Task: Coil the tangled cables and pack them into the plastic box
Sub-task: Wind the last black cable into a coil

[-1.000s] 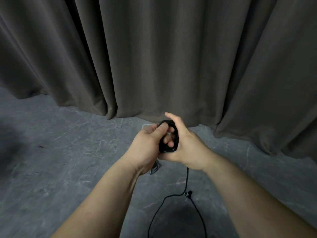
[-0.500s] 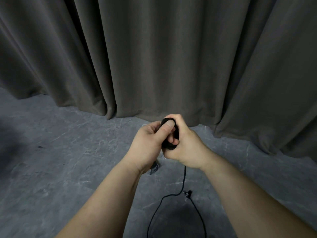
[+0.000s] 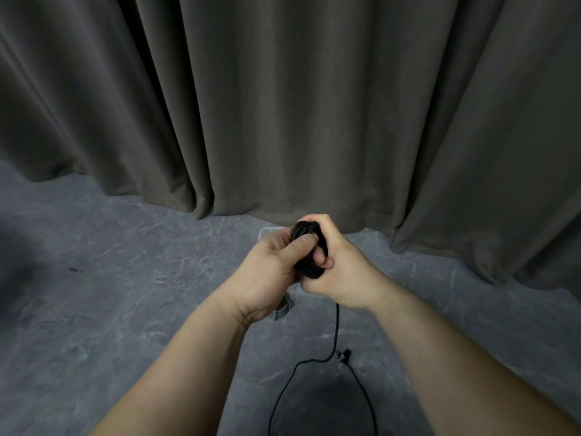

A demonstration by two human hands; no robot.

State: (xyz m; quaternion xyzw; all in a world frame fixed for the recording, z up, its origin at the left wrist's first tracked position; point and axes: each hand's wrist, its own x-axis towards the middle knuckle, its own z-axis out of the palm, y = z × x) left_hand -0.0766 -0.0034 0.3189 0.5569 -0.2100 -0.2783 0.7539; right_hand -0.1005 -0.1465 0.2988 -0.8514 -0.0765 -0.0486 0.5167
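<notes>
The black cable coil point(image 3: 309, 250) is being clamped by both grips, left hand point(image 3: 270, 272) and right hand point(image 3: 341, 269), so loops are kept tight while the loose tail point(image 3: 337, 328) is being left trailing to the floor point(image 3: 110, 294).

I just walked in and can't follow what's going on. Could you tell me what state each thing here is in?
black cable coil: wound into a small bundle, gripped between both hands.
loose cable tail: uncoiled, hanging from the hands to the floor.
left hand: fingers curled round the coil.
right hand: fingers curled round the coil.
plastic box: mostly hidden behind the hands; contents cannot be told.
curtain: drawn, hanging to the floor.
</notes>
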